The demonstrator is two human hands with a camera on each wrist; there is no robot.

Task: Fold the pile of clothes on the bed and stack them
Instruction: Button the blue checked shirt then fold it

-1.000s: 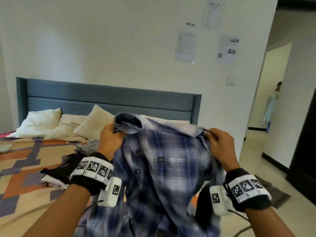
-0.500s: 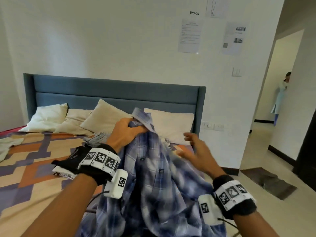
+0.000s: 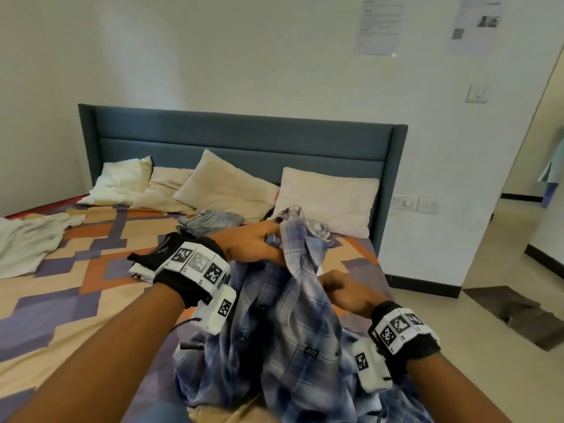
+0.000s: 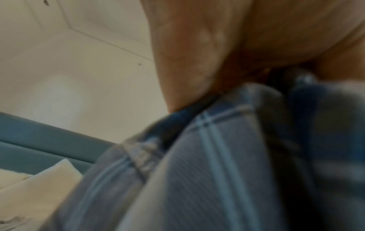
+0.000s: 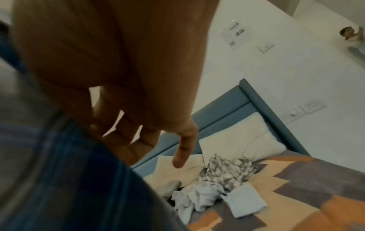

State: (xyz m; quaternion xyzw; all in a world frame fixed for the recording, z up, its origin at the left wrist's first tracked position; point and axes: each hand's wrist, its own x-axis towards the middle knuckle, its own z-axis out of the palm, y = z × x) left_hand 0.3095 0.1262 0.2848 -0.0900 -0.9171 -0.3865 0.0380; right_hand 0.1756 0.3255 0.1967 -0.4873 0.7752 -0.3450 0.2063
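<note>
Holding the plaid shirt [image 3: 293, 325] by its collar, my left hand [image 3: 253, 244] stays clamped. Changed: right hand [image 3: 345, 293] has let go of the other shoulder and now hangs beside the cloth, fingers loose and empty. Shirt has sunk from spread to bunched over the bed [image 3: 61, 300] edge; regrip needed before folding. Obscured: shirt's lower half, the pile [image 5: 221, 176] partly behind it.

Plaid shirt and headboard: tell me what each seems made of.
Plaid shirt: thin woven cloth, probably cotton, matte; it hangs in soft folds from the left hand, and fine weave lines show in the left wrist view. Headboard: blue-grey fabric upholstery, matte, with padded seams.
</note>
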